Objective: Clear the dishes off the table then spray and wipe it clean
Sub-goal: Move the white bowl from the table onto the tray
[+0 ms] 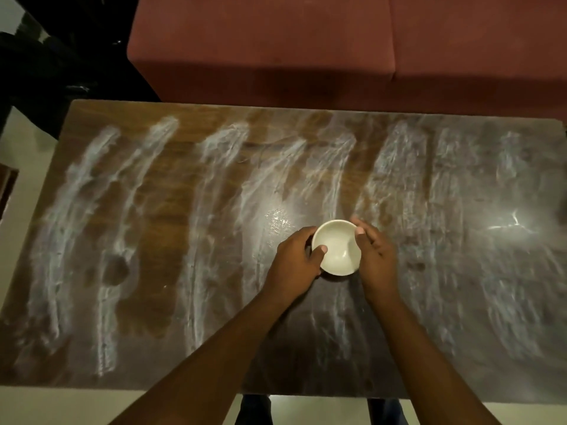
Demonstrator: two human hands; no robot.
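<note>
A small white bowl (337, 250) is at the middle of the brown wooden table (165, 210); I cannot tell if it rests on the top or is lifted. My left hand (293, 265) grips its left side, thumb over the rim. My right hand (376, 256) cups its right side, thumb on the rim and fingers curled round the wall. The bowl looks empty. White smeared streaks run across most of the tabletop.
A red-brown sofa (306, 50) stands just beyond the table's far edge. A dark round spot (115, 269) marks the tabletop at the left. Pale floor shows to the left and in front, with my feet (254, 409) under the near edge.
</note>
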